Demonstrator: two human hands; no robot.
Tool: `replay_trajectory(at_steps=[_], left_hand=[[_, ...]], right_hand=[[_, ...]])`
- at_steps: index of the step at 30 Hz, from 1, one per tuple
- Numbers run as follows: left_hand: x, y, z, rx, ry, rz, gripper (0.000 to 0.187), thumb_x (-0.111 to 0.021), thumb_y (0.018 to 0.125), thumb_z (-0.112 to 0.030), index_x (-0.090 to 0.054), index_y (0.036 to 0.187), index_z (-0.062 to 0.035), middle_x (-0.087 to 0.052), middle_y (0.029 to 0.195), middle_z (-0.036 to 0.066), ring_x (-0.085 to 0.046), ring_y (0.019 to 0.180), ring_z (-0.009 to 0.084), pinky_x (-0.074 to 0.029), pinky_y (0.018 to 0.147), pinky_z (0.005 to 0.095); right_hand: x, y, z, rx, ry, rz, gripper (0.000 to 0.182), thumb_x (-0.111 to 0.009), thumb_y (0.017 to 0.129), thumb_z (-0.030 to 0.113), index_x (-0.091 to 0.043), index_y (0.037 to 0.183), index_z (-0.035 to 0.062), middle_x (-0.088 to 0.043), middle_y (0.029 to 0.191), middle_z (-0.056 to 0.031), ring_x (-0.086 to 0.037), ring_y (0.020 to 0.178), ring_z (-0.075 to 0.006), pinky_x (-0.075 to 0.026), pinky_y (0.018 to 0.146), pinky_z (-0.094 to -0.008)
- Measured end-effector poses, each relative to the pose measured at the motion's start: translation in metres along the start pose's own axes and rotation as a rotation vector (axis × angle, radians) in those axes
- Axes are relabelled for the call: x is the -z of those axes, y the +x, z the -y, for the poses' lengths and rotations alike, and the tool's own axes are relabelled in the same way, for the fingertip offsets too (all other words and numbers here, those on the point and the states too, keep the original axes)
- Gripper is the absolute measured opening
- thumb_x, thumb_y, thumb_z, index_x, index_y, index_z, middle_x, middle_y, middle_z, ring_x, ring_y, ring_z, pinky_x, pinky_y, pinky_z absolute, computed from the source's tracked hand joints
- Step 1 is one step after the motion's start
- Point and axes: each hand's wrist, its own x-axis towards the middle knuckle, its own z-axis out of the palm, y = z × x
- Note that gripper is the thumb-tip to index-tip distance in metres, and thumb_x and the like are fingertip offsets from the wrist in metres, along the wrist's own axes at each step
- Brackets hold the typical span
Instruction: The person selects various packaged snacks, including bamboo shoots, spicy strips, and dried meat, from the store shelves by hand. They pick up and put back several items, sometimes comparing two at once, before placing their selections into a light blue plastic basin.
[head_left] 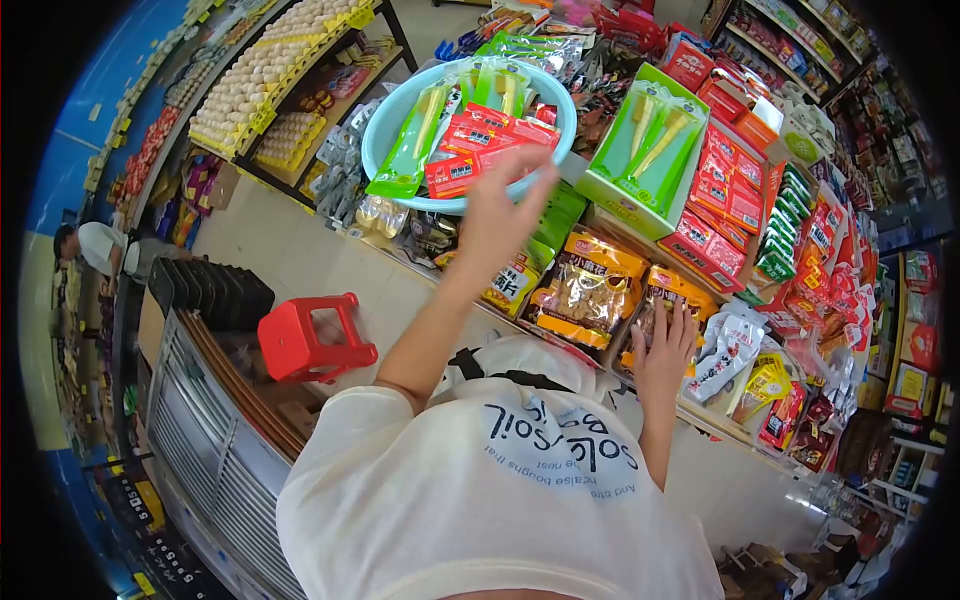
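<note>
A light blue basin (372,150) sits on the snack display, holding green packets (420,145) and red packets (490,135). My left hand (505,205) is over the basin's near right rim, slightly blurred, its fingers apart with nothing visible between them. My right hand (662,352) lies with spread fingers on an orange and brown snack bag (672,290). Between my hands is a similar orange snack bag (587,285). Right of the basin, an open green box (642,150) holds more green packets, beside a box of red packets (722,190).
Egg trays (275,70) fill a rack at the upper left. A red stool (305,338) stands on the floor at the left, near black baskets (210,290). Another person (105,248) is at the far left. Packed snacks (830,250) cover the right side of the display.
</note>
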Motion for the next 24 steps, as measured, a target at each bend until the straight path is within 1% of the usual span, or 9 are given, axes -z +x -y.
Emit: replay_trajectory(at_steps=[3,4,6,7,9,12,16,21,24], left_hand=[[0.042,0.037,0.012,-0.037,0.602,0.084,0.063,-0.081,0.073,-0.024,-0.054,0.127,-0.0054,-0.059,0.127,0.015,-0.052,0.123,0.0292,-0.043,0.101,0.042],[0.05,0.046,0.02,-0.038,0.601,0.082,0.063,-0.081,0.073,-0.024,-0.054,0.127,-0.0054,-0.059,0.127,0.015,-0.052,0.123,0.0292,-0.043,0.101,0.042],[0.058,0.061,0.037,-0.021,1.018,0.304,0.097,-0.088,0.058,-0.034,-0.041,0.14,-0.0102,-0.041,0.145,0.016,-0.032,0.138,0.0338,-0.03,0.111,0.0493],[0.058,0.069,0.042,-0.021,1.017,0.301,0.097,-0.088,0.058,-0.034,-0.041,0.14,-0.0102,-0.041,0.145,0.016,-0.032,0.138,0.0338,-0.03,0.111,0.0493],[0.058,0.086,0.051,-0.142,1.117,0.592,0.117,-0.091,0.047,-0.039,-0.032,0.145,-0.0134,-0.028,0.153,0.015,-0.023,0.142,0.0348,-0.021,0.115,0.0509],[0.052,0.099,0.066,-0.152,1.076,0.779,0.118,-0.091,0.044,-0.039,-0.034,0.144,-0.0136,-0.034,0.149,0.015,-0.031,0.138,0.0341,-0.019,0.116,0.0499],[0.042,0.103,0.058,-0.1,1.083,0.806,0.11,-0.091,0.047,-0.036,-0.038,0.14,-0.014,-0.049,0.135,0.014,-0.042,0.129,0.0339,-0.024,0.113,0.0496],[0.042,0.104,0.044,-0.124,1.134,0.815,0.059,-0.086,0.059,-0.032,-0.063,0.107,-0.0081,-0.065,0.099,0.012,-0.059,0.101,0.0313,-0.045,0.09,0.0403],[0.053,0.112,0.038,-0.139,1.007,0.704,0.044,-0.083,0.065,-0.029,-0.067,0.1,-0.0073,-0.067,0.093,0.013,-0.063,0.088,0.0324,-0.049,0.08,0.0379]], right_hand=[[0.001,0.003,0.0,0.024,-0.012,-0.007,0.052,-0.062,0.09,0.029,-0.048,0.136,0.0079,-0.039,0.145,-0.0172,-0.034,0.132,-0.0388,-0.024,0.111,-0.0504],[0.0,0.004,0.0,0.026,-0.012,-0.008,0.052,-0.062,0.09,0.029,-0.048,0.136,0.0079,-0.039,0.145,-0.0172,-0.034,0.132,-0.0388,-0.024,0.111,-0.0504],[-0.001,0.005,-0.001,0.028,-0.027,-0.012,0.052,-0.062,0.089,0.029,-0.049,0.135,0.0079,-0.041,0.144,-0.0175,-0.035,0.132,-0.0389,-0.025,0.11,-0.0511],[-0.001,0.005,-0.001,0.03,-0.028,-0.013,0.052,-0.062,0.089,0.029,-0.049,0.135,0.0079,-0.041,0.144,-0.0175,-0.035,0.132,-0.0389,-0.025,0.11,-0.0511],[-0.001,0.005,0.0,0.025,-0.034,-0.011,0.052,-0.063,0.089,0.029,-0.049,0.134,0.0078,-0.041,0.143,-0.0177,-0.036,0.131,-0.0389,-0.026,0.109,-0.0516],[-0.002,0.005,-0.002,0.022,-0.027,-0.006,0.052,-0.063,0.089,0.03,-0.05,0.134,0.008,-0.042,0.142,-0.0178,-0.036,0.131,-0.0391,-0.026,0.109,-0.0517],[-0.003,0.003,-0.002,0.007,-0.022,-0.019,0.052,-0.063,0.089,0.029,-0.05,0.134,0.0082,-0.042,0.142,-0.0178,-0.036,0.131,-0.0387,-0.027,0.109,-0.0511],[0.003,0.003,0.002,0.028,0.003,-0.04,0.052,-0.063,0.088,0.028,-0.05,0.134,0.0084,-0.043,0.141,-0.0184,-0.037,0.131,-0.0372,-0.026,0.111,-0.0498],[0.003,0.003,0.0,0.013,0.024,-0.028,0.053,-0.064,0.088,0.028,-0.05,0.134,0.0084,-0.043,0.141,-0.0186,-0.036,0.131,-0.0374,-0.025,0.111,-0.0503]])
